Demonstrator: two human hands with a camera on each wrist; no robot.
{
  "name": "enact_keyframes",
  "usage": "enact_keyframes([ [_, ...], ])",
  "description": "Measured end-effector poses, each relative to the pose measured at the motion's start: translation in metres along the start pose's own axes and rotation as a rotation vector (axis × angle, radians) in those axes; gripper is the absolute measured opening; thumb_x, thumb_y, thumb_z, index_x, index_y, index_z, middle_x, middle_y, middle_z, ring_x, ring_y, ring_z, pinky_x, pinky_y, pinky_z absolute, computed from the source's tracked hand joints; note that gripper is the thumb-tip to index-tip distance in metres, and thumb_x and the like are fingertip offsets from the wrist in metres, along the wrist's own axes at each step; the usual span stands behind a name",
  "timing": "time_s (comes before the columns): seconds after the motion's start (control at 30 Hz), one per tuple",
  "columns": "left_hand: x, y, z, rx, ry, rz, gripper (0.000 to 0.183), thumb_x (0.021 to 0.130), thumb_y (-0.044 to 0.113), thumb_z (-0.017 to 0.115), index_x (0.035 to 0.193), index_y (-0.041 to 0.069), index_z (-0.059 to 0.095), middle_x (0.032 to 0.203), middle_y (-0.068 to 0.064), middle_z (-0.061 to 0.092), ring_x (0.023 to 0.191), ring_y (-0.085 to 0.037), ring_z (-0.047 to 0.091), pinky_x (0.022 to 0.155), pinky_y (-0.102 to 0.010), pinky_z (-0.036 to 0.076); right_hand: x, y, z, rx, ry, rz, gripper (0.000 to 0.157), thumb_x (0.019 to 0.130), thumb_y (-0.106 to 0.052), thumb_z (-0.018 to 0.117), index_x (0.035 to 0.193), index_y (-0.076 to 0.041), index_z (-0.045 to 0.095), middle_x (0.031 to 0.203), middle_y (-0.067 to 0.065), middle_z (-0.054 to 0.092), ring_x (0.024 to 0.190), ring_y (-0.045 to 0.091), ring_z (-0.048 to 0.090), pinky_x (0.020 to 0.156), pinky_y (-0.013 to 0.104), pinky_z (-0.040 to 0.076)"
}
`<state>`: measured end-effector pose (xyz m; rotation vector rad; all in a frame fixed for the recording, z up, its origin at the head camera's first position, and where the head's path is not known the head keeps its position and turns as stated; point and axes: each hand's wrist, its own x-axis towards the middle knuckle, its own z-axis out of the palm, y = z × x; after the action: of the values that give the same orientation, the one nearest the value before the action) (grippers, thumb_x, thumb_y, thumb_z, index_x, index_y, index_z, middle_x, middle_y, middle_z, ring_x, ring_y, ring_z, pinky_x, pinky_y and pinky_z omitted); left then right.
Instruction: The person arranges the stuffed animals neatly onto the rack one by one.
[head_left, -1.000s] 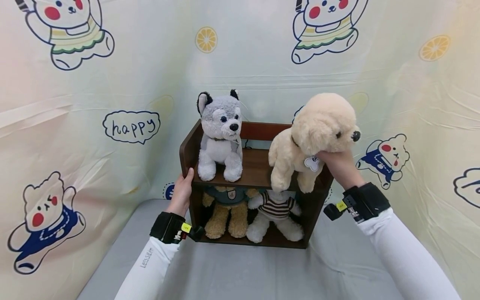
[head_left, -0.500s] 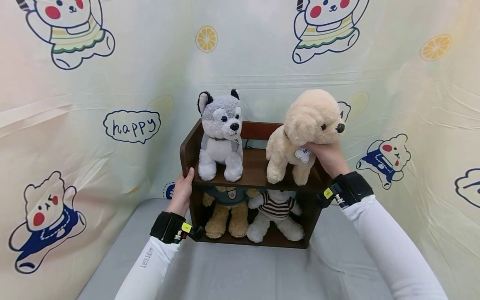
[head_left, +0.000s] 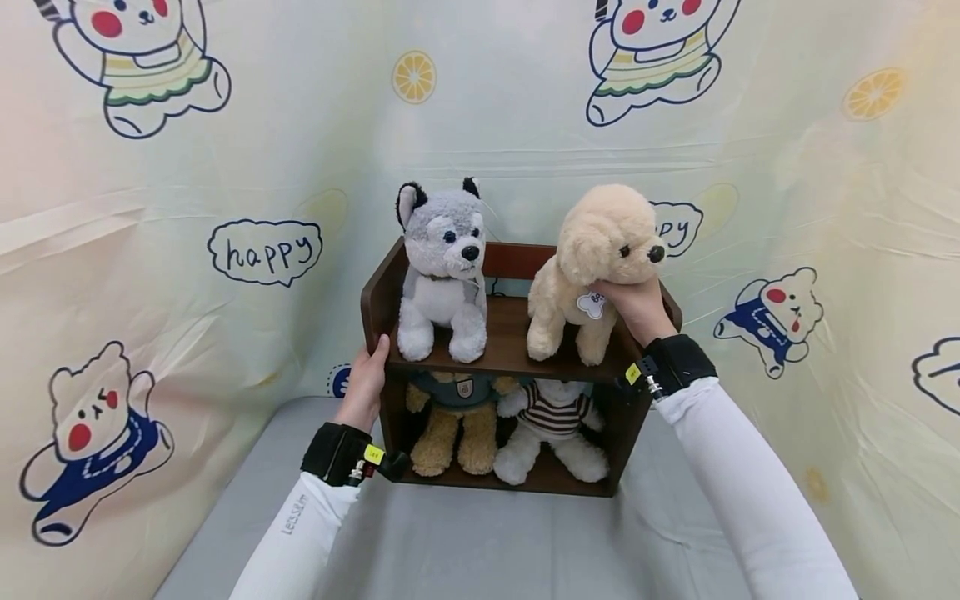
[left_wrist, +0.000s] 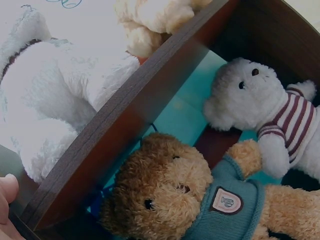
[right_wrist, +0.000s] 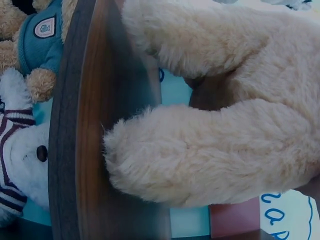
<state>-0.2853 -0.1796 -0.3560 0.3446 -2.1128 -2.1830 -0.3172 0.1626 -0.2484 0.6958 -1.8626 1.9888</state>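
Observation:
My right hand (head_left: 635,307) grips a cream plush dog (head_left: 600,242) under its chin, by the neck. The dog's paws are at the right part of the top board of a dark brown wooden shelf (head_left: 513,333); in the right wrist view its furry legs (right_wrist: 210,150) come right down at the board. With the thumb on the front edge, my left hand (head_left: 363,383) holds the shelf's left side panel; the fingers behind are mostly hidden. A grey and white plush husky (head_left: 442,275) sits upright at the left of the top board, a tag hanging on the cream dog's chest.
Below, the shelf holds a brown teddy bear (left_wrist: 160,190) in a teal sweater and a white bear (left_wrist: 250,95) in a striped shirt. The shelf stands on a grey cloth-covered surface (head_left: 480,542), with a printed curtain (head_left: 300,150) behind it.
My right hand has brought the cream dog leftward and inward over the shelf, its paws now at the top board instead of past the front edge. The left hand has stayed put.

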Motion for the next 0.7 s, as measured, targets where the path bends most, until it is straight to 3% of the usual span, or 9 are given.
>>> enact_keyframes([
  [0.33, 0.001, -0.001, -0.001, 0.000, 0.000, 0.022, 0.063, 0.097, 0.043, 0.031, 0.147, 0.012, 0.010, 0.152, -0.012, 0.009, 0.137, -0.029, 0.009, 0.108, -0.052, 0.009, 0.005, 0.010, 0.003, 0.006, -0.013, 0.013, 0.056, 0.070, 0.009, 0.070, 0.115, -0.016, 0.049, 0.112, 0.000, 0.052, 0.101, 0.016, 0.047, 0.093, 0.032, 0.036],
  [0.7, 0.000, -0.001, 0.000, 0.003, 0.004, 0.010, 0.063, 0.097, 0.043, 0.032, 0.147, 0.011, 0.010, 0.152, -0.012, 0.010, 0.137, -0.030, 0.011, 0.108, -0.052, 0.010, 0.002, 0.018, 0.004, -0.063, 0.052, 0.098, 0.055, 0.072, 0.004, 0.070, 0.118, -0.014, 0.047, 0.113, -0.002, 0.049, 0.102, 0.013, 0.045, 0.094, 0.032, 0.034],
])
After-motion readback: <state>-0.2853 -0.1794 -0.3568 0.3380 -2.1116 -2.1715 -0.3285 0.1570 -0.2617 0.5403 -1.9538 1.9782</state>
